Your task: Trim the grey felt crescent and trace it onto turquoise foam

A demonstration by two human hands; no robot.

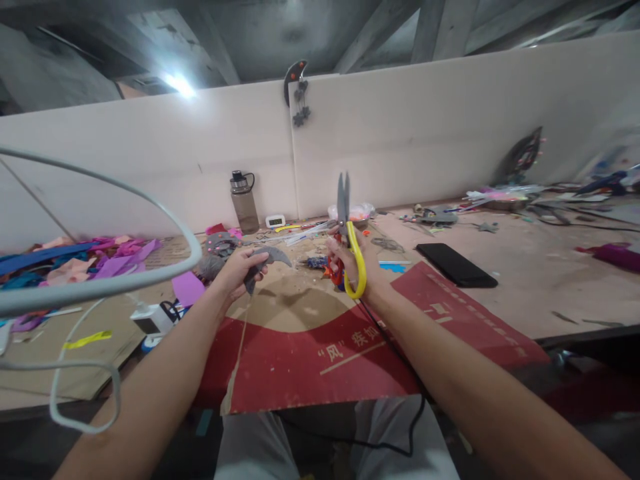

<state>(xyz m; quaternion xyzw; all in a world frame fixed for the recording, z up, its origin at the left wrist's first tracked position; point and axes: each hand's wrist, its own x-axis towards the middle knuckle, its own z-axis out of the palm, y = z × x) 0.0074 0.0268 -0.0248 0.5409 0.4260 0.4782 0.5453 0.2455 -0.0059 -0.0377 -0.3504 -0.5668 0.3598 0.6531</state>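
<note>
My left hand (246, 270) is closed around a grey crescent-shaped piece (274, 255) that looks like felt; its pointed end sticks out to the right. In my right hand (350, 257) is a pair of scissors (343, 197) with one yellow and one red handle, blades pointing up and nearly together. A gap separates the scissors from the grey piece. Behind my right fingers lies a dark blue tool (316, 263), partly covered, perhaps a glue gun. Under both hands spreads a red and brown printed cardboard sheet (300, 373).
Colourful felt scraps (120, 253) pile up at left, near a white charger (153, 319) and a pale looping cable (193, 250) close to the camera. A bottle (246, 207) and small digital clock (275, 221) stand by the white partition (400, 133). A black phone (456, 265) lies at right.
</note>
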